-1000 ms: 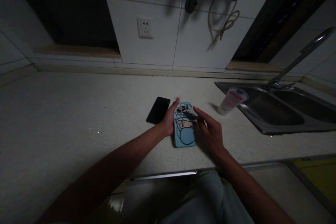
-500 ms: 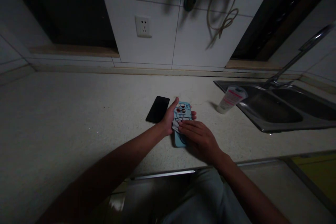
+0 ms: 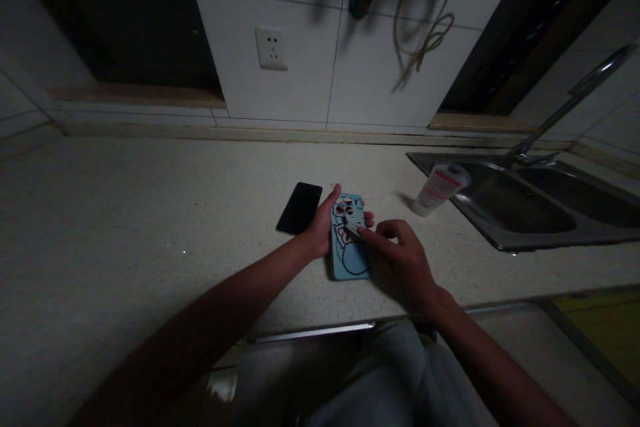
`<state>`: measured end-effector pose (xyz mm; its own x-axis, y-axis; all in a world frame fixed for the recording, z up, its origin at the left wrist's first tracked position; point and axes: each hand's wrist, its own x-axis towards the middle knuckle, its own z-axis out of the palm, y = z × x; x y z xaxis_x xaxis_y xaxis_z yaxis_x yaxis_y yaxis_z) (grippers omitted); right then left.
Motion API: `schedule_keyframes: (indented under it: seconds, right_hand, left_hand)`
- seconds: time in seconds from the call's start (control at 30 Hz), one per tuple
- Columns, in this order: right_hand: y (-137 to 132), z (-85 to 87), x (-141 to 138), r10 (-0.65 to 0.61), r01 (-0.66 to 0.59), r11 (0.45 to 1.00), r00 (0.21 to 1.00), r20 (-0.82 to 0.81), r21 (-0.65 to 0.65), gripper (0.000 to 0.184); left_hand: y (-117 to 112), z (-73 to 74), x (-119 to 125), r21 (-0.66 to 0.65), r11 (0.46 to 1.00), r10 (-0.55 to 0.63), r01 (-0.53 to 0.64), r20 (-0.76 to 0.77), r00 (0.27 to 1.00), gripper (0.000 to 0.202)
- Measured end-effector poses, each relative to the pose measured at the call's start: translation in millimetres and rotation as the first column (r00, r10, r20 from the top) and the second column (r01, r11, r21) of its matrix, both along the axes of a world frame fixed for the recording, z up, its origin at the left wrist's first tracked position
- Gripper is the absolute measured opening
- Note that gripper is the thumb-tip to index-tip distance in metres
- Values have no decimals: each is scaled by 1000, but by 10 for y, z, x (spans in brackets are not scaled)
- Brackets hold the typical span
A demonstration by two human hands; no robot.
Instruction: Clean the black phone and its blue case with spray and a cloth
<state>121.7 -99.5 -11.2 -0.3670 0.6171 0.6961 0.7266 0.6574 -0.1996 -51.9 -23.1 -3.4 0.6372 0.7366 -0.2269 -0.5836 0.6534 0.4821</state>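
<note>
Head view: left hand (image 3: 323,227) clasps case (image 3: 350,261) edge, right hand (image 3: 404,265) pinches white scrap (image 3: 353,229); counter (image 3: 300,300) lip near.

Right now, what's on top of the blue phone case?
The left hand grips the blue phone case at its far end; the right hand presses a pale wipe on its cartoon print. Print beneath them is covered.

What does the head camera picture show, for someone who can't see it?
On a pale counter, the left hand grips a blue cartoon phone case while the right hand pinches a small pale scrap against it. A black phone lies beside the left hand; a tube and a steel sink are to the right.
</note>
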Motion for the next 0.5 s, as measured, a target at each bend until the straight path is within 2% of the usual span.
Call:
schedule_keyframes:
  seconds: [0.1,0.23,0.37,0.5]
  right_hand:
    - [143,54,-99,-33,33,999,999,-2,-37,29]
    - [186,94,-388,20,-18,999,998,51,-40,28]
    - [19,59,-551,123,-122,992,992,32,-22,30]
    - [-286,-3,-428,229,-227,973,972,57,-42,33]
  left_hand:
    - [-8,22,14,-11,1000,5,-6,-16,1000,59]
    - [-2,28,16,-11,1000,22,-22,-39,999,60]
    - [24,-5,-4,-13,999,39,-40,-48,998,59]
    - [34,-15,-27,-36,999,-24,24,7,1000,61]
